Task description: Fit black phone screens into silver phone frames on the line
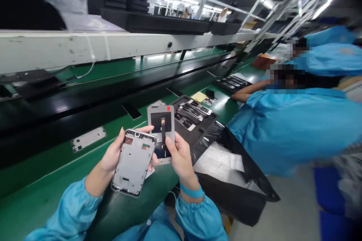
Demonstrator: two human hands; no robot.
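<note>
Hands meet over the near edge of the green bench [34, 180], each gripping one part. The left hand [113, 154] clasps a grey phone frame [133, 162] from its left side, thumb across the top corner; the frame tilts, inner face up, showing cutouts and small holes. Just beside it, the right hand [181, 158] pinches a display panel [161, 130] by its lower edge, upright, its back grey with a dark centre, a thin flex strip and a small red tag at the top corner. No writing is legible. Beyond lie a black tray [198, 128] of similar parts, another frame [88, 138] on the belt, and seated co-workers [294, 124] in blue coats.
</note>
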